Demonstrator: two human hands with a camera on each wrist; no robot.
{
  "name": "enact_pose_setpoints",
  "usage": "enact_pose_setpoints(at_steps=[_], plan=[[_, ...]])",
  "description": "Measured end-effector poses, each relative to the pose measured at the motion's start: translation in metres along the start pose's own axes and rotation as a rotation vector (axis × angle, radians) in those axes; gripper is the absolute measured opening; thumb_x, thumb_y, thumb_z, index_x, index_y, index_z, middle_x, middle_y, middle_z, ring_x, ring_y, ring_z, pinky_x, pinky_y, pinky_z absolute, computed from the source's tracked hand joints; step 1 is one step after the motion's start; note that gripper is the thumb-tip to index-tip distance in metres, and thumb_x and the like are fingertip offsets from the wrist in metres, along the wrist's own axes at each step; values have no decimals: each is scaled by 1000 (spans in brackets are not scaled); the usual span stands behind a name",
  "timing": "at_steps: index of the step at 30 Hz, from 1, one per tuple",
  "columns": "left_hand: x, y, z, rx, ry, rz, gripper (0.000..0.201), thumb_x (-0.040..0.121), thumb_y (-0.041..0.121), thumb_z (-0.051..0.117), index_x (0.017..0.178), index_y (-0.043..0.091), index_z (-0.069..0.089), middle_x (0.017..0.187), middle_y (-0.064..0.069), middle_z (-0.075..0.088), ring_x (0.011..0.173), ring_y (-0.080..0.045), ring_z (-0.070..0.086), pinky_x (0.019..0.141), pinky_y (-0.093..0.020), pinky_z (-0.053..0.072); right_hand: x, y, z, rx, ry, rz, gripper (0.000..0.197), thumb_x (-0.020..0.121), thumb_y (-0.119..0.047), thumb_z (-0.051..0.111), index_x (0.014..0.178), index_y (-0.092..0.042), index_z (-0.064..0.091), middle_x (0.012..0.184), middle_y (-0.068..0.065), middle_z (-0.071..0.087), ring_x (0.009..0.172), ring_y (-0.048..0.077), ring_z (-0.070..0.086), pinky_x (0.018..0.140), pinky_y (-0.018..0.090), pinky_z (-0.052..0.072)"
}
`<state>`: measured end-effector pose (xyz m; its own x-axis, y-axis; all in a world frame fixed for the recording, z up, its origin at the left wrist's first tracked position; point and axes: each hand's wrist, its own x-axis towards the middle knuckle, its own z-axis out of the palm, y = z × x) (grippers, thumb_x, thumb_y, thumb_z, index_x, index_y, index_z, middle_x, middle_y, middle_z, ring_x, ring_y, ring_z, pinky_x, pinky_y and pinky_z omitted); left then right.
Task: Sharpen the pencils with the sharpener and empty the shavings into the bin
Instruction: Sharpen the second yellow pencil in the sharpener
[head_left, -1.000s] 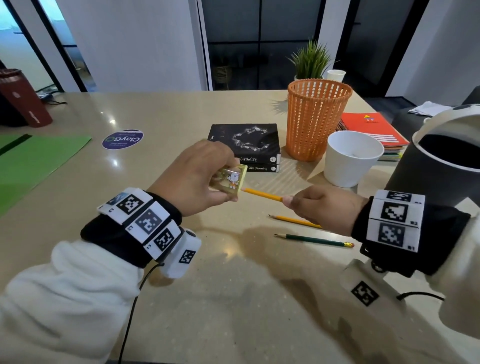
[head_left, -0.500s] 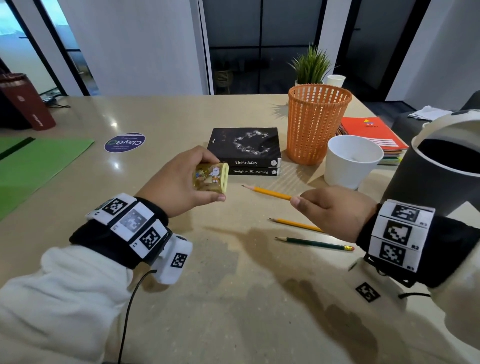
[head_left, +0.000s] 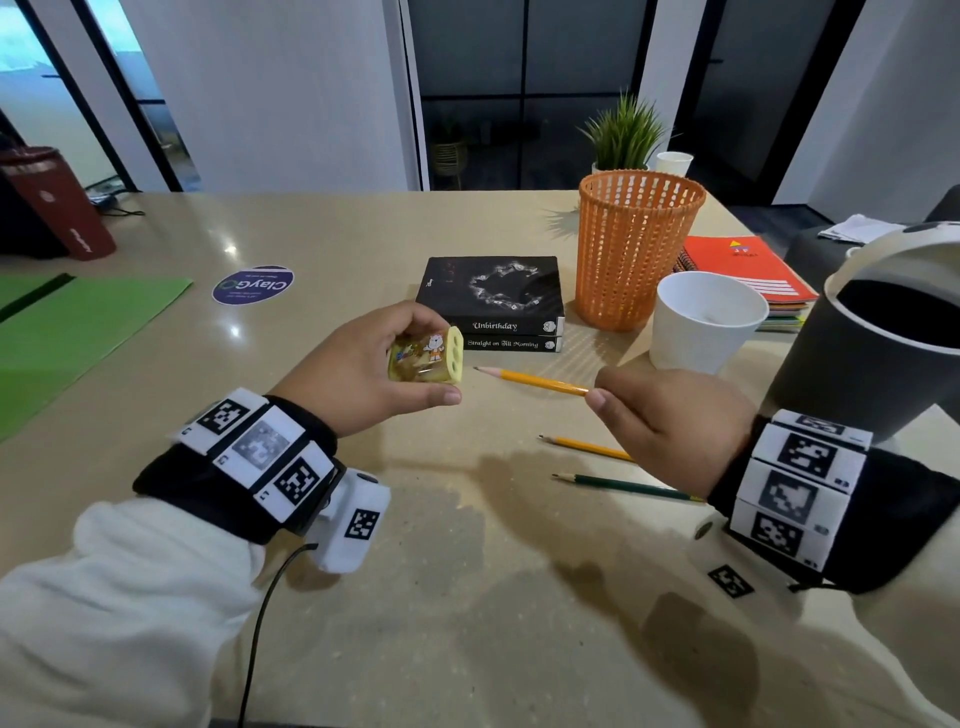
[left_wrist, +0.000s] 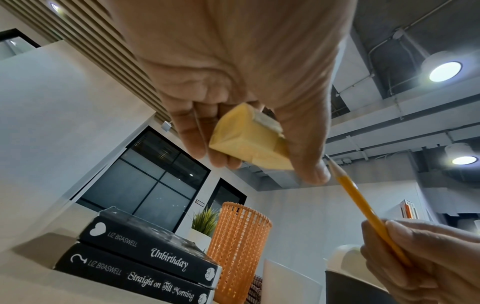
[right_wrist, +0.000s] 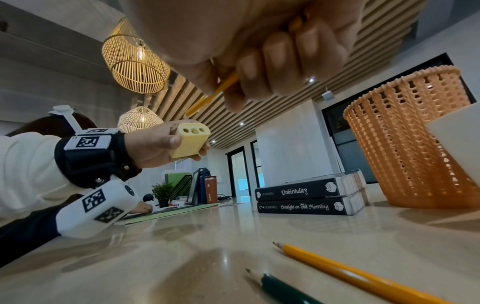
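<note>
My left hand (head_left: 363, 364) grips a yellow sharpener (head_left: 427, 356) above the table, its three-hole face (right_wrist: 192, 130) turned toward my right hand. My right hand (head_left: 670, 415) pinches a yellow pencil (head_left: 535, 382) by its rear part. The sharpened tip points left and hangs a short gap away from the sharpener (left_wrist: 249, 139), outside the holes. A second yellow pencil (head_left: 587, 448) and a green pencil (head_left: 623, 486) lie on the table below my right hand. The dark bin (head_left: 878, 332) with a white rim stands at the right edge.
An orange mesh basket (head_left: 636, 244), a white cup (head_left: 701, 322) and two stacked black books (head_left: 493, 306) stand behind the hands. An orange notebook (head_left: 743, 265) lies far right. A green mat (head_left: 72, 332) covers the table's left. A red flask (head_left: 57, 208) stands far left.
The pencil has come out of the sharpener and my hands have drawn slightly apart. My left hand has turned the sharpener so its holed face shows.
</note>
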<state>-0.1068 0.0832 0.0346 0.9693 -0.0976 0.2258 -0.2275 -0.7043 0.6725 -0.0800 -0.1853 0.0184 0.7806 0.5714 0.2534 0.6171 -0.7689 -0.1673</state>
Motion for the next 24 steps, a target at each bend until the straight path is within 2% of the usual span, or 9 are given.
enact_pose_setpoints(at_steps=[4, 8, 12, 14, 17, 24], plan=[[-1, 0, -1, -4, -3, -2, 45, 63, 30, 81, 94, 43, 51, 99, 16, 61, 91, 7, 54, 74, -3, 41, -1, -2, 0, 5, 34, -43, 30, 88, -52, 18, 73, -31, 34, 54, -13, 34, 59, 20, 47, 53, 37, 43], [-2, -1, 1, -9, -27, -18, 47, 62, 32, 81, 98, 42, 52, 101, 15, 61, 93, 6, 55, 78, -8, 43, 0, 1, 1, 19, 76, -72, 27, 89, -46, 28, 78, -27, 44, 57, -17, 31, 61, 16, 43, 52, 33, 40], [-1, -2, 1, -7, -22, -23, 48, 62, 34, 81, 100, 41, 53, 102, 15, 61, 94, 2, 57, 83, -17, 45, 0, 2, 4, 47, 115, -103, 37, 86, -51, 29, 85, -24, 55, 68, -10, 48, 64, 22, 54, 50, 36, 46], [-1, -2, 2, -6, -22, -24, 47, 62, 33, 81, 98, 42, 53, 101, 15, 61, 93, 4, 56, 81, -15, 44, -1, 2, 4, 51, 149, -121, 30, 88, -45, 40, 88, -21, 59, 74, -3, 56, 65, 25, 58, 48, 39, 48], [-1, -1, 1, -2, -24, -22, 46, 62, 32, 81, 96, 43, 52, 100, 17, 60, 93, 6, 54, 79, -11, 43, -2, 3, 4, 74, 154, -125, 15, 88, -31, 56, 90, -17, 61, 77, 1, 57, 64, 27, 58, 48, 38, 49], [-1, 0, 0, 21, -38, -21, 46, 61, 33, 81, 93, 45, 52, 100, 19, 59, 95, 9, 53, 78, -8, 41, -2, 2, 4, 88, 101, -81, 18, 88, -32, 53, 95, -17, 61, 75, -1, 57, 66, 25, 56, 54, 38, 49]])
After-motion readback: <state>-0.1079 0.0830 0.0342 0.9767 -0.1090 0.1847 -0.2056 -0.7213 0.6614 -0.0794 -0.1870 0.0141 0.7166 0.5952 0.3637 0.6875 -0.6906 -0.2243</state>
